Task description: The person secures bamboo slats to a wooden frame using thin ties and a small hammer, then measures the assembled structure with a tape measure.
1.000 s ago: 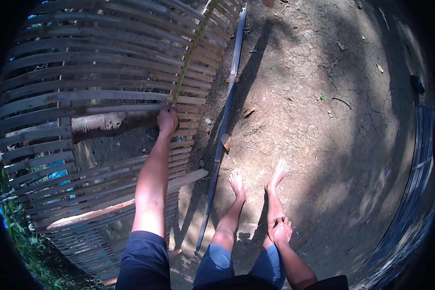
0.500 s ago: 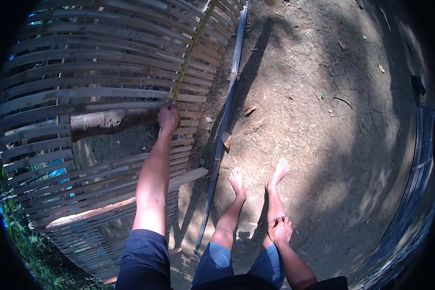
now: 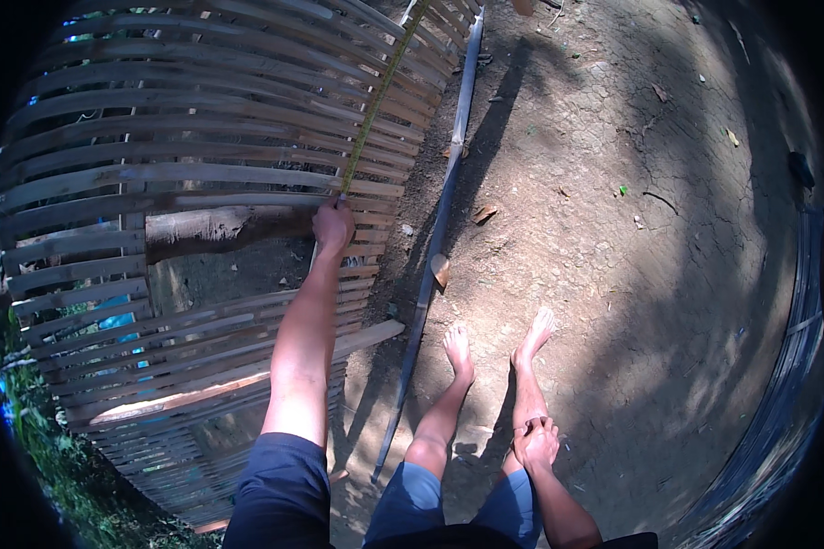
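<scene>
My left hand [image 3: 333, 226] is closed at the near end of a yellow tape measure [image 3: 375, 110]. The tape stretches away up the picture, across the slats of a bamboo slat fence [image 3: 220, 128]. Below the hand, an opening in the slats shows a thick brown log [image 3: 229, 229]. Over my right leg, my right hand [image 3: 536, 445] has its fingers curled together; whatever it may hold is hidden.
A long bamboo pole [image 3: 449, 174] lies on the cracked dirt ground [image 3: 604, 229] along the fence. A wooden board [image 3: 366, 339] juts out from the slats. My bare feet rest beside the pole. At the right rim is a bundle of thin strips [image 3: 787, 357].
The whole view has shifted slightly, so the fence, pole and feet sit a little further right and lower. My left hand stays at the tape's end; my right hand stays curled.
</scene>
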The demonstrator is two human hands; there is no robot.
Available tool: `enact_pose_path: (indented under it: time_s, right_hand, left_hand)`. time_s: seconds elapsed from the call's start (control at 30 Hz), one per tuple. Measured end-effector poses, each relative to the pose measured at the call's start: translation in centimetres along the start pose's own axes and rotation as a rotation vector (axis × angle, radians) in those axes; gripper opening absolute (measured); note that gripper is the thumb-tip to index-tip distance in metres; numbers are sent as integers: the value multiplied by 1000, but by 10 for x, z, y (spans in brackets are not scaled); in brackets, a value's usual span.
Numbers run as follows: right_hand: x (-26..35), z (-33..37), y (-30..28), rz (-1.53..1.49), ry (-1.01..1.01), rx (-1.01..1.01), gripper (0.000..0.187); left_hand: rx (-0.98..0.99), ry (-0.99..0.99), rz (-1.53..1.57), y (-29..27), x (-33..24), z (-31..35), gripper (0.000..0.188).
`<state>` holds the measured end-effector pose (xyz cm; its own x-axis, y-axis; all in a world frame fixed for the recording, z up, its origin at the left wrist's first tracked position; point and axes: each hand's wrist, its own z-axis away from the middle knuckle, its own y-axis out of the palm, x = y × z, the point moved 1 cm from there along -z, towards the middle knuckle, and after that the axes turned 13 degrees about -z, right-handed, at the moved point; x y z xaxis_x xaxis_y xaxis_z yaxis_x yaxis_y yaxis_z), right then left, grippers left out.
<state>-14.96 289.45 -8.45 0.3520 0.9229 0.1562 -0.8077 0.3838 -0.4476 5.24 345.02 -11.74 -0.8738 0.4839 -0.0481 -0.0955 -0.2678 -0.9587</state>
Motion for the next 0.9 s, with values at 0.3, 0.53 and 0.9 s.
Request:
enact_pose_path:
  time_s: [0.3,0.53,0.9]
  right_hand:
    - [2,0,-1,-2,-25,-12,39]
    - [1,-2,2,-9,-10,-26,40]
    - [5,0,-1,13,-25,-25,40]
  left_hand:
    - [-3,-10,16,-3,-3,4,39]
    - [-7,-13,14,-2,-5,4,40]
    - [-8,-23,14,-2,-5,4,40]
